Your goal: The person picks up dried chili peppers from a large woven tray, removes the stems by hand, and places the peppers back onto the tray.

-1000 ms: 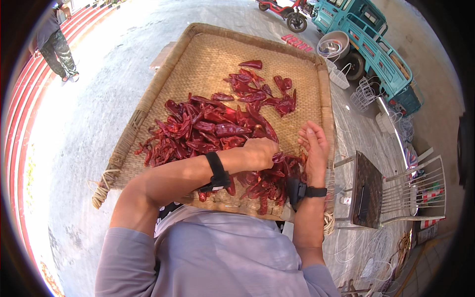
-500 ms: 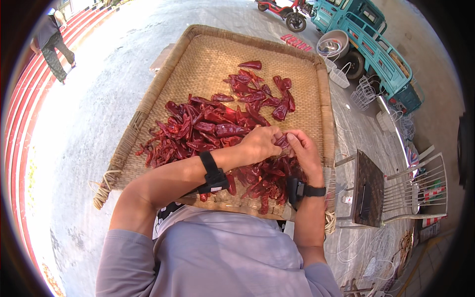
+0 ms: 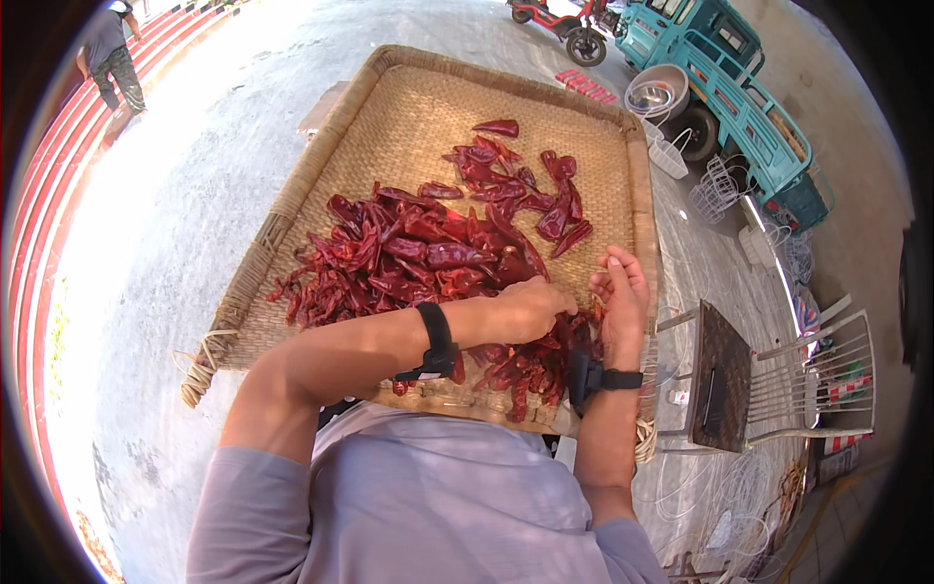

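Dark red dried chili peppers [image 3: 448,255] are heaped on a shallow woven bamboo tray [image 3: 428,107] in front of me. A smaller loose group of chili peppers [image 3: 491,170] lies toward the tray's far right part. My left hand [image 3: 533,310] reaches across to the right, low over the pile's right end. Its fingers are curled, and what they hold, if anything, is hidden. Just beside it, near the tray's right rim, my right hand [image 3: 621,284] is raised with bent fingers apart, and nothing shows in it. One chili pepper [image 3: 572,238] lies close to its fingertips.
A wooden chair [image 3: 722,380] stands right of the tray. Wire baskets [image 3: 715,190], a large basin [image 3: 658,92] and a teal cargo tricycle [image 3: 730,88] are at the far right, near a red scooter [image 3: 569,29]. At far left a person [image 3: 112,58] is by red-edged steps [image 3: 44,214].
The chili pepper that was between my hands now lies on the tray beyond them. My left hand has dropped toward the pile; my right has moved slightly right, away from it.
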`<state>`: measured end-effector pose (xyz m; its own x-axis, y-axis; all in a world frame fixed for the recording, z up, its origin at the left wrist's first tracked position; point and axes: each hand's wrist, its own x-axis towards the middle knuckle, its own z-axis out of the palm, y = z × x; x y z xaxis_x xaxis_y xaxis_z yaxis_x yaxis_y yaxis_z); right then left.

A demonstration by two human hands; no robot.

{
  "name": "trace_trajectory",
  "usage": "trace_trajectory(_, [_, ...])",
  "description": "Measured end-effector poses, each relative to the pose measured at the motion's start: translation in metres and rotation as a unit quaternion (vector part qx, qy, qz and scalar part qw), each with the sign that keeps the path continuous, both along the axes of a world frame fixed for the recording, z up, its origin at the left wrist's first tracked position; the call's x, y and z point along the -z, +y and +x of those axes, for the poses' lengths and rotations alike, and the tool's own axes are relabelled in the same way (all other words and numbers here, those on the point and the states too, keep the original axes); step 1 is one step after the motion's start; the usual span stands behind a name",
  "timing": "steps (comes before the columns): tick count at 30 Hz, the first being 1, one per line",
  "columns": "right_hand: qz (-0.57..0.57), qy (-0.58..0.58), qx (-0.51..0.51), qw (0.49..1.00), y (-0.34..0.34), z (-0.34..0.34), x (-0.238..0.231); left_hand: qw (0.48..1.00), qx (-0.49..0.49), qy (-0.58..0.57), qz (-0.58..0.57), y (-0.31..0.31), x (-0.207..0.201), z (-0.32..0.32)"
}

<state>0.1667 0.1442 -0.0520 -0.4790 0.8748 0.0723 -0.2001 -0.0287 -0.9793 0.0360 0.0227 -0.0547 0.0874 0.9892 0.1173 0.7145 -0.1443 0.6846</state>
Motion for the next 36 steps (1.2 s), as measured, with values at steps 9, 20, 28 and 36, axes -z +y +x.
trace_trajectory(9, [0.004,0.006,-0.004,1.000,-0.004,0.000,-0.004,0.998,0.040,0.050,0.002,0.003,0.005,0.001])
trace_trajectory(20, [0.050,-0.034,-0.031,0.998,-0.008,-0.004,-0.002,0.987,0.102,0.119,0.024,0.003,0.012,0.007])
trace_trajectory(28, [0.060,-0.055,-0.024,0.996,-0.004,-0.006,0.001,0.998,-0.004,0.030,0.060,0.003,0.001,-0.003])
trace_trajectory(36, [0.157,-0.204,-0.083,0.963,-0.008,-0.003,-0.004,0.980,-0.178,-0.085,0.020,0.004,-0.008,-0.017])
